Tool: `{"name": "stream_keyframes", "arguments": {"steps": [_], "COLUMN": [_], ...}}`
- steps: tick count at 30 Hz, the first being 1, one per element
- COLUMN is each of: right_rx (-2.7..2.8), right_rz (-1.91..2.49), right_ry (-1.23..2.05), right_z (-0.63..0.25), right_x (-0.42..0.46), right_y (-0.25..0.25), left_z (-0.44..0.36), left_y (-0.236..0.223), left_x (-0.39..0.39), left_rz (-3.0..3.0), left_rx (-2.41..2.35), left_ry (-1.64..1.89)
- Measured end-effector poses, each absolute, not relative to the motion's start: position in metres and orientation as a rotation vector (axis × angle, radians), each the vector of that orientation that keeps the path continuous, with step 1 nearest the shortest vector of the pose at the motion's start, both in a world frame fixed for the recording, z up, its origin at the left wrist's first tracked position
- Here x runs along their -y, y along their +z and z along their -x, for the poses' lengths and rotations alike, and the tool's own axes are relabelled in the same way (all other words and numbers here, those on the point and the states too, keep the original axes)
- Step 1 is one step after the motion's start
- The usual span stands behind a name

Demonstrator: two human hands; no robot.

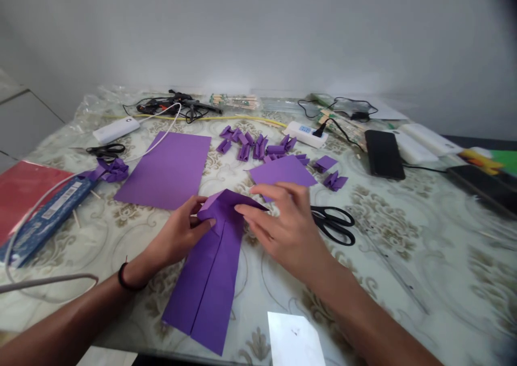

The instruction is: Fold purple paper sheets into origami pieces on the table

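Observation:
My left hand (183, 231) pinches the upper left side of a folded purple paper (210, 280), thumb in front and fingers behind. This paper is a long strip with a slit or seam down its middle, and its top is bent into a peaked flap. My right hand (286, 226) has its thumb and forefinger at the flap's right side, gripping the edge. Its other fingers are curled. Beside that hand, black-handled scissors (335, 223) lie with their blades hidden. A smaller purple sheet (283, 173) is just beyond.
Several folded purple paper pieces (258, 146) lie further back. A large purple sheet (169, 167) is at left, near other scissors (107, 150) and a blue box (48, 215). A power strip (307, 133), black phone (383, 153), clear ruler (398, 272) and white card (294, 339) surround the workspace.

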State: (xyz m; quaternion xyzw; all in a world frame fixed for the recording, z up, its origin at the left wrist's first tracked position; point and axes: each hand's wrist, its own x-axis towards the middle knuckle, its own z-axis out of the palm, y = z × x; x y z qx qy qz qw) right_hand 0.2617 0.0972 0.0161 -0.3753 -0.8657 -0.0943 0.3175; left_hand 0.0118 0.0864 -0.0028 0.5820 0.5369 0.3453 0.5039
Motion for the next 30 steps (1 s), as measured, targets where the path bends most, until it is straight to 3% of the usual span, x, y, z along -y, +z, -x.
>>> {"name": "stream_keyframes", "arguments": {"steps": [10, 17, 20, 30], "right_rx": [2.700, 2.771, 2.747, 2.670], "right_rz": [1.186, 1.097, 1.068, 0.868], "right_ry": [-0.349, -0.378, -0.414, -0.459], "right_z": [-0.241, -0.235, -0.236, -0.259], "right_x": [-0.137, -0.139, -0.132, -0.111], "right_y": [0.022, 0.031, 0.033, 0.031], "left_z": [-0.005, -0.008, -0.007, -0.007], "left_y": [-0.033, -0.024, -0.021, -0.023], "left_x": [-0.082, -0.061, -0.052, -0.033], "left_rz": [-2.203, -2.831, -2.929, -2.932], "left_rx": [-1.636, -1.163, -0.990, -1.075], "left_ry": [0.992, 0.761, 0.650, 0.507]}}
